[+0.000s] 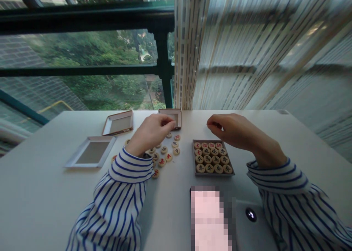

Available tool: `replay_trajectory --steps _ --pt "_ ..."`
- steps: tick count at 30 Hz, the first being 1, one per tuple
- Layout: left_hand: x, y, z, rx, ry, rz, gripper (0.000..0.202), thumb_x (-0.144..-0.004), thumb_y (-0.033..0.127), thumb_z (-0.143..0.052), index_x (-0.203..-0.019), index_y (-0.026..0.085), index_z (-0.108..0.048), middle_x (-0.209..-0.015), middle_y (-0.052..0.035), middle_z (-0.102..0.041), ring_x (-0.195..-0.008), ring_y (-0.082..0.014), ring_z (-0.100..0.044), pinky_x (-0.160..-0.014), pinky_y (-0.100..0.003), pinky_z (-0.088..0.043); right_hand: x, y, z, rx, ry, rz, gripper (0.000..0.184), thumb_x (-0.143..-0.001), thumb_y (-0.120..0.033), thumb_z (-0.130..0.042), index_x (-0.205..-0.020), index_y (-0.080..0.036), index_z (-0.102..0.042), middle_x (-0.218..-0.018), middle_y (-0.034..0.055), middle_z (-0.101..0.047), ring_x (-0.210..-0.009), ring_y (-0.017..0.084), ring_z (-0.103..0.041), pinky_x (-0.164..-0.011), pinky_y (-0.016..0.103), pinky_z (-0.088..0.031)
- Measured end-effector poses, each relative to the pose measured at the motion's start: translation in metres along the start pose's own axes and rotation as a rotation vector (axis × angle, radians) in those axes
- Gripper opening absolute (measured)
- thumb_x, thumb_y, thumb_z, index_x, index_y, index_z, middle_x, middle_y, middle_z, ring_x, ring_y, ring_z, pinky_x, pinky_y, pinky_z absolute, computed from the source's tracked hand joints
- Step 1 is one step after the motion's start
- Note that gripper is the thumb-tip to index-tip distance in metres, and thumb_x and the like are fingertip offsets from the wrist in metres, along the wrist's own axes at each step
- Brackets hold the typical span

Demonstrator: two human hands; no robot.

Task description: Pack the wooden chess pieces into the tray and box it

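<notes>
Head view: a person's two hands reach over a white worktop (41, 192), with chess pieces before them.
Left hand (154, 130): raised over the loose pieces, barely open, thumb and forefinger drawn together; whether a piece sits between the tips, I cannot tell.
Right hand (236, 131): above the worktop, just beyond the tray, fingers curled, thumb and forefinger tips meeting, a small gap behind them; nothing shows in the grip.
Loose pieces (164, 150): round discs scattered beneath and beside the left hand, some red-marked, some black; being round, they have no long axis.
Tray (214, 175): right of the loose pieces, its near edge running left to right; its sides look nearly equal, so a long axis cannot be told.
Packed pieces (209, 168): four rows of four in the tray, marked faces up, red mostly in the farthest row, black nearer.
Phone (211, 221): nearer the person than the tray, pointing away from the body.
</notes>
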State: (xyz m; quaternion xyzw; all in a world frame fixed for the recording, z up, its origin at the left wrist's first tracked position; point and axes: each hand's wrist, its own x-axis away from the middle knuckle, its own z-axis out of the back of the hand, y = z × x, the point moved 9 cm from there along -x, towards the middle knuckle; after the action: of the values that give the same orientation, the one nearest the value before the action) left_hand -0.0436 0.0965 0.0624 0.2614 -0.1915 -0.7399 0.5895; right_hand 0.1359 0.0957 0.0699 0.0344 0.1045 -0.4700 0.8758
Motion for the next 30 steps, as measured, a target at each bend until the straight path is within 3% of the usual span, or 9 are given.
replay_trajectory --steps 11,30 --pt "0.002 -0.002 0.004 0.046 0.0 0.011 0.031 -0.076 0.041 -0.049 -0.082 0.017 -0.068 -0.076 -0.0042 -0.069 -0.068 -0.0167 -0.06 -0.058 -0.024 -0.041 -0.001 -0.004 0.002 -0.019 0.001 0.006 0.023 -0.084 -0.027 -0.038 -0.083 -0.02 -0.06 -0.076 0.0026 -0.064 -0.066 0.014 -0.053 -0.057 0.026 -0.03" --pt "0.005 -0.001 0.015 0.062 0.028 0.014 0.031 -0.076 0.039 -0.05 -0.083 0.015 -0.068 -0.073 -0.0034 -0.068 -0.064 -0.0153 -0.059 -0.057 -0.024 -0.041 -0.002 -0.01 0.001 -0.027 0.005 0.027 0.023 -0.084 -0.026 -0.038 -0.086 -0.02 -0.06 -0.077 0.0033 -0.064 -0.067 0.014 -0.054 -0.058 0.026 -0.031"
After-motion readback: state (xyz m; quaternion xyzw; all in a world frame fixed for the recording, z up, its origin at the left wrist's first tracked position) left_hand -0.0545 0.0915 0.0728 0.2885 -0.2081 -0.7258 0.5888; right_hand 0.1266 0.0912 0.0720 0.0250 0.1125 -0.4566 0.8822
